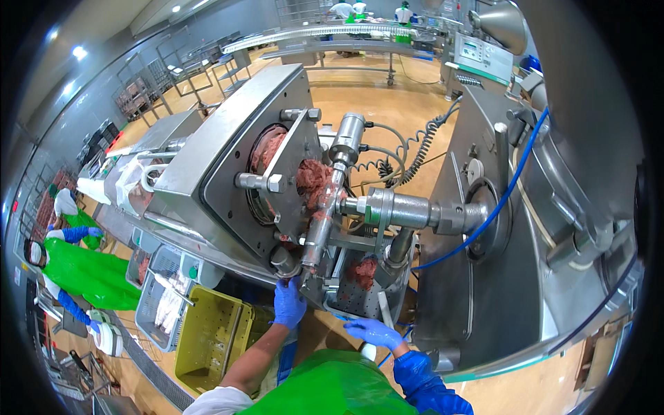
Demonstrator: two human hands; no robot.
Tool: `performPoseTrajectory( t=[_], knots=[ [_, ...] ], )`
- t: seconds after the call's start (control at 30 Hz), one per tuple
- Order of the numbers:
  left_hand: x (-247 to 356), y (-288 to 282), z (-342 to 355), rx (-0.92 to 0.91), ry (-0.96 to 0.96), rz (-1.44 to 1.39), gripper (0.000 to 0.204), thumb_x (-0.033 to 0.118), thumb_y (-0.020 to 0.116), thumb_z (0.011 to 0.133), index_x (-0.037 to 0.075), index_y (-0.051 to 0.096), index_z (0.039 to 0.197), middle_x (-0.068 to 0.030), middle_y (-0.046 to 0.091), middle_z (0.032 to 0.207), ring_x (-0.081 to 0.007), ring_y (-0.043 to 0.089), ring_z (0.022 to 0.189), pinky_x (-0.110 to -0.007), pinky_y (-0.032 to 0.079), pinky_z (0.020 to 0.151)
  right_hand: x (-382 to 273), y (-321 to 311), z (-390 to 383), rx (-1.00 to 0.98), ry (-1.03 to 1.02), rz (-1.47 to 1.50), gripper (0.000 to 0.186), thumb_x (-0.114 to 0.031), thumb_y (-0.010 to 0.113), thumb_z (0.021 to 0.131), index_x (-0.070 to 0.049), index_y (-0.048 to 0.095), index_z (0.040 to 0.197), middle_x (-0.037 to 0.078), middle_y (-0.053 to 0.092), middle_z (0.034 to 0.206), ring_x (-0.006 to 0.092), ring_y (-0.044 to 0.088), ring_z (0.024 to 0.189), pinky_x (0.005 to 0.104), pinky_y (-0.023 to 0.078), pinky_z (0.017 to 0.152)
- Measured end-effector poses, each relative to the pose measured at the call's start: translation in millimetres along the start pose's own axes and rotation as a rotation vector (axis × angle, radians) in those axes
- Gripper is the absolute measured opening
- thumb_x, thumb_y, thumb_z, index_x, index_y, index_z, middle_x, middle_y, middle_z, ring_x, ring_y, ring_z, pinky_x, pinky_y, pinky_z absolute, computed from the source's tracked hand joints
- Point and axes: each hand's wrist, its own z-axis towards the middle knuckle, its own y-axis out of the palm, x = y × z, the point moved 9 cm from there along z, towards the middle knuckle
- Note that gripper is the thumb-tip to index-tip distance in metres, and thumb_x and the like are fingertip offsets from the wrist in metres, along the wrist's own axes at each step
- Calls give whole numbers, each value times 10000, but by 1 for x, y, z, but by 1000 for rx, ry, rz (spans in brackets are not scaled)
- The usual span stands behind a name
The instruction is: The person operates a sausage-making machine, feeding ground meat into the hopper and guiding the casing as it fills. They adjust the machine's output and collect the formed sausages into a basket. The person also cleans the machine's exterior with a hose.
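My left hand (pixel 289 304), in a thin blue glove, is closed against the underside of a round metal fitting (pixel 283 261) at the lower corner of the grinding machine (pixel 228 166); its fingertips are partly hidden. Gloved in blue too, my right hand (pixel 375 333) has its fingers stretched out leftward, just below a perforated grey crate (pixel 353 304) and near a pale handle-like bar (pixel 384 309). Minced meat (pixel 315 178) clings to the machine's outlet and the metal pipe assembly (pixel 321 232). Another lump of mince (pixel 363 272) lies inside the crate.
A yellow tub (pixel 206 335) stands left of my left arm, beside a light grey crate (pixel 162 304) with white material. A blue hose (pixel 512 187) crosses the large steel machine (pixel 477 290) at right. Co-workers in green aprons (pixel 90 273) stand at left; others are far back.
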Motion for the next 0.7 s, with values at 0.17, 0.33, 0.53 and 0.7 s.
performPoseTrajectory(
  t=[0.17, 0.33, 0.53, 0.7],
  knots=[
    [-9, 22, 6, 74, 38, -58, 295, 54, 588, 670, 57, 493, 949, -215, 494, 946, -393, 489, 900, -462, 431, 756, -161, -129, 40, 207, -294, -23, 356, -215, 617, 822, -28, 579, 1122, 145, 599, 1099, 230, 581, 1001, 352, 450, 874],
    [-9, 21, -10, -75, -96, -379, 158, 47, 570, 692, 32, 498, 832, -197, 524, 783, -365, 529, 766, -436, 438, 694, -274, -227, 108, 506, -535, -173, 700, -261, 729, 705, -11, 419, 1280, 165, 511, 1221, 266, 501, 1122, 372, 391, 953],
    [-66, 26, -69, -18, -261, -546, 167, 91, 620, 696, 37, 540, 832, -127, 567, 770, -227, 555, 689, -329, 467, 651, -254, -257, 240, 266, -143, -291, 985, -390, 807, 570, 50, 316, 1302, 192, 448, 1283, 293, 466, 1159, 357, 373, 975],
    [-120, 26, -116, -22, -419, -597, 161, 100, 627, 697, 35, 555, 825, -124, 597, 773, -196, 586, 698, -318, 478, 655, -227, -243, 254, 234, -64, -487, 1050, -451, 809, 514, 52, 309, 1288, 187, 519, 1199, 308, 507, 1119, 371, 415, 934]
  ],
)
